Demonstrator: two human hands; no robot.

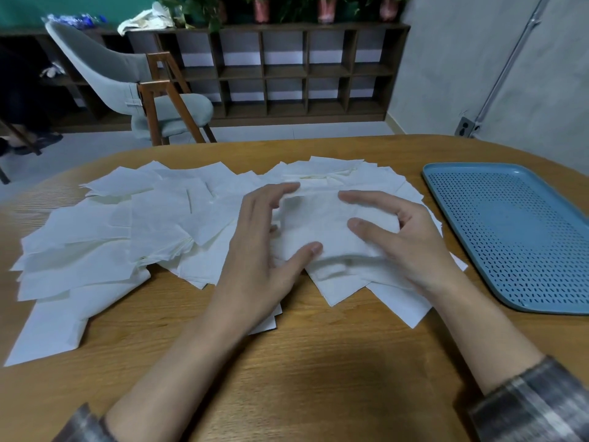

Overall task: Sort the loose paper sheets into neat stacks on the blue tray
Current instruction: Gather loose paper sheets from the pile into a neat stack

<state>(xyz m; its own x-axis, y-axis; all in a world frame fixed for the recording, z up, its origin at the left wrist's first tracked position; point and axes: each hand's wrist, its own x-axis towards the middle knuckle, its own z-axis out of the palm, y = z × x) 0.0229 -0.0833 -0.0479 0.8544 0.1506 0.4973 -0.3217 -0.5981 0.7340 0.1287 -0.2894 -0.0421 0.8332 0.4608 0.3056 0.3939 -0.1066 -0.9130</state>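
Now, loose paper sheets (95,224): they are lying fanned and overlapping on the wooden table (318,362), all to the left of the blue tray (510,224), the farthest well apart from it.
Left hand (255,250): it is curling round the left side of a small bundle of sheets (315,218), thumb pressing on the near edge, forefinger reaching along the far edge. It is sitting farther from the tray than the other hand.
Bundle of sheets: it is being held between both hands over the heap, left of the tray and near it, not yet on it.
Right hand (411,244): it is gripping the bundle's right side, thumb on top, fingers curling round the edge. It is sitting near the tray's left rim.
Blue tray: it is lying with its long axis running away from the person, its near end swinging rightward; no stack is sitting on it yet.
Coming move: the bundle is probably needing a short carry rightward over the left rim, the right hand leading and the edges turning to match the tray's long axis.
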